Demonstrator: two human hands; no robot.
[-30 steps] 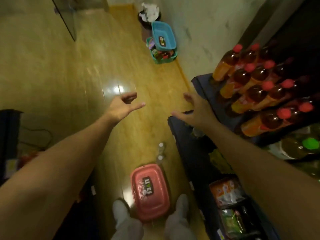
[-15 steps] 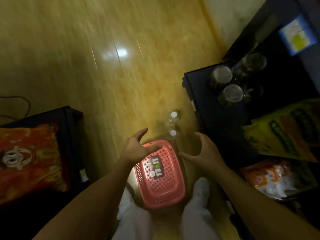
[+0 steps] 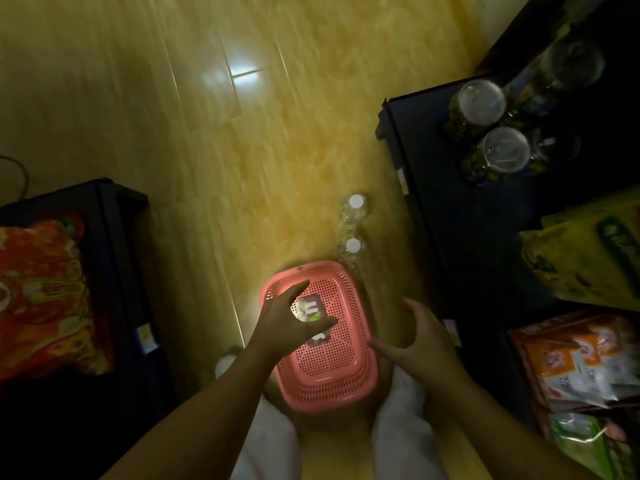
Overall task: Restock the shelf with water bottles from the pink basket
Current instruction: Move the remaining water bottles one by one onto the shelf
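The pink basket lies on the wooden floor between my feet, its perforated bottom up with a sticker on it. My left hand hovers spread open above its left half. Beside the basket's right edge, my right hand is open with fingers spread and holds nothing. Two clear water bottles with white caps stand on the floor just beyond the basket. The dark shelf is at the right.
Clear-lidded jars stand on the right shelf, with a yellow-green bag and snack packs lower down. A second dark shelf holding red packs is at the left. My white-socked feet flank the basket.
My view has swung down from the upper shelf of red-capped bottles to the floor. Both hands have dropped from chest height to the basket, the left now over it.
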